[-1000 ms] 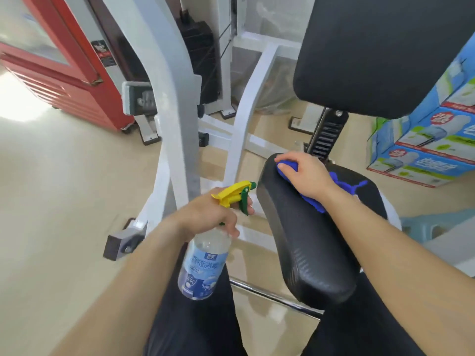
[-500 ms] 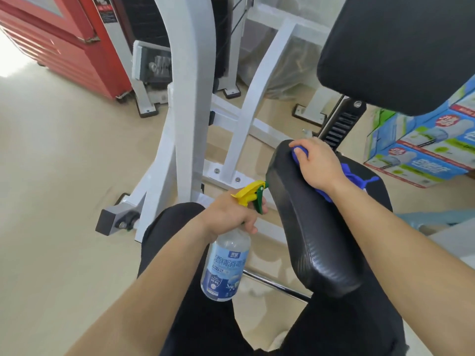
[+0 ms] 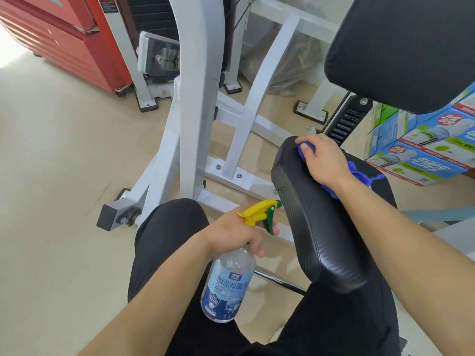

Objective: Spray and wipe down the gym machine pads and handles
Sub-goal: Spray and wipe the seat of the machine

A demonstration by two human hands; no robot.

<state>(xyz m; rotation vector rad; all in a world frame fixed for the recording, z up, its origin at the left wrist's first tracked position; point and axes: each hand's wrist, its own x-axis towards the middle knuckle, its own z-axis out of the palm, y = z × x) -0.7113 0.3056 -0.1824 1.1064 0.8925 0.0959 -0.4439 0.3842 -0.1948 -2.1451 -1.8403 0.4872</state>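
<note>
A black seat pad (image 3: 321, 227) of the gym machine lies in front of me, with a black back pad (image 3: 406, 47) above it at the upper right. My right hand (image 3: 323, 160) presses a blue cloth (image 3: 359, 176) onto the far end of the seat pad. My left hand (image 3: 236, 232) grips the neck of a clear spray bottle (image 3: 228, 283) with a blue label and a yellow and green trigger head, held left of the pad, nozzle pointing at its side.
White frame posts (image 3: 200, 86) of the machine rise left of the seat. A chrome bar (image 3: 277, 280) runs under the pad. Blue and green cartons (image 3: 424, 150) stand at the right. A red cabinet (image 3: 64, 39) is at the far left. My black-trousered legs fill the bottom.
My view has tilted down and shifted right. My right hand has slid the cloth a little toward the far edge of the seat pad. The bottle stays in my left hand.
</note>
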